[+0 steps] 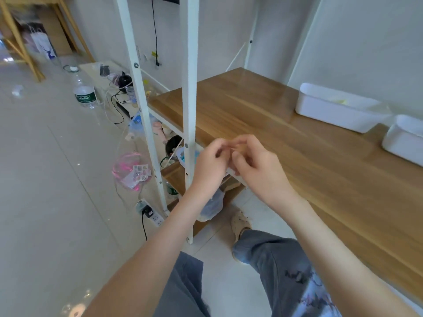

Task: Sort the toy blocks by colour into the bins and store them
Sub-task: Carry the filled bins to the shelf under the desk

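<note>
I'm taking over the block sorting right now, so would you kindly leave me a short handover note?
Left hand: fingers curled, tips meeting the other hand's; unclear whether it holds anything.
Right hand: holds a pale item, too blurred to identify.
Bins: farther white bin and nearer white bin stand on the wooden desk, to the right. The farther one shows something yellowish inside.
Done: cannot tell; no blocks are plainly visible.
Left: sort blocks by colour, then store the bins.
</note>
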A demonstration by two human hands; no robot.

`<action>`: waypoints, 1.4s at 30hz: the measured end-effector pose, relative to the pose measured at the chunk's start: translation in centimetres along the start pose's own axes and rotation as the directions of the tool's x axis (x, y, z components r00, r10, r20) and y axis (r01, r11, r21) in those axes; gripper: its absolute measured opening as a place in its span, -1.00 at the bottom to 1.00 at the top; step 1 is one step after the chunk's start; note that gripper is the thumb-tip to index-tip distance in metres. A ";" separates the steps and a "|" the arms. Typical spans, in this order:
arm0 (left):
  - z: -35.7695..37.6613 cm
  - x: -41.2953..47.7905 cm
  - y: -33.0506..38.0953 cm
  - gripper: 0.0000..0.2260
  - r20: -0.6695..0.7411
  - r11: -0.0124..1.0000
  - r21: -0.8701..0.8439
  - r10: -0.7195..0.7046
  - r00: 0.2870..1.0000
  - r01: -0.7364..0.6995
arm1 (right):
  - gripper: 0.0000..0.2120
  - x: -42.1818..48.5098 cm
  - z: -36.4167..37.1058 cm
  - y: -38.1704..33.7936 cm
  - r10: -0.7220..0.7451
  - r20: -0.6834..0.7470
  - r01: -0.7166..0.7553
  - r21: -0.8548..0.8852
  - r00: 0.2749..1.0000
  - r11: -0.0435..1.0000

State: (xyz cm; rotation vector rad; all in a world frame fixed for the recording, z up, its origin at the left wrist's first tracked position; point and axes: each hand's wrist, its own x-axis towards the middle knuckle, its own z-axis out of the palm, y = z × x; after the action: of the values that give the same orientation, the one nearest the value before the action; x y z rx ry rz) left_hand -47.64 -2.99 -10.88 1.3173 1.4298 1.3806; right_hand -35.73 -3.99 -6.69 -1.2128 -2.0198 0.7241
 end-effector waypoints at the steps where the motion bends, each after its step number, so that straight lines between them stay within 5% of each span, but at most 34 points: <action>1: 0.6 0.6 0.6 -0.82 0.005 1.000 0.015 0.014 1.000 -0.014 | -0.78 0.7 -0.8 0.6 -0.008 -0.029 0.007 -0.049 1.000 0.999; 7: 4.7 3.7 2.8 -0.84 0.143 0.982 0.182 0.028 0.989 -0.054 | -0.63 3.4 -4.6 4.9 0.027 -0.106 -0.055 -0.273 0.994 0.960; 13: 7.6 5.5 3.4 -0.82 0.243 0.979 0.203 -0.038 0.969 -0.012 | -0.32 6.6 -8.4 9.3 0.172 -0.220 -0.229 -0.266 0.960 0.936; 18: 8.8 6.8 3.5 -0.81 0.250 0.977 0.208 -0.091 0.964 0.038 | -0.24 9.8 -11.6 13.0 0.167 -0.396 -0.305 -0.316 0.903 0.899; 23: 9.8 8.1 3.5 -0.80 0.252 0.975 0.207 -0.131 0.959 0.078 | -0.18 12.3 -12.8 16.5 0.194 -0.414 -0.345 -0.330 0.889 0.879; 31: 9.3 8.6 2.7 -0.68 0.194 0.989 0.078 -0.138 0.971 0.125 | -0.35 12.8 -13.5 17.9 0.124 -0.501 -0.347 -0.381 0.856 0.857; 37: 7.7 8.4 2.4 -0.81 0.139 0.986 0.022 -0.166 0.976 0.164 | -0.74 13.3 -13.3 18.0 0.168 -0.520 -0.356 -0.286 0.837 0.889; 42: 7.4 7.5 2.8 -0.84 0.162 0.986 0.035 -0.168 0.972 0.165 | -0.85 12.1 -12.5 16.4 0.126 -0.534 -0.301 -0.254 0.836 0.919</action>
State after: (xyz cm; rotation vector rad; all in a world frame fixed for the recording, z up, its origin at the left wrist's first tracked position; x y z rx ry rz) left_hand -41.56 5.63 -8.21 1.2632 1.4113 1.1234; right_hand -21.55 15.30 -7.86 -1.6475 -1.6024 0.1224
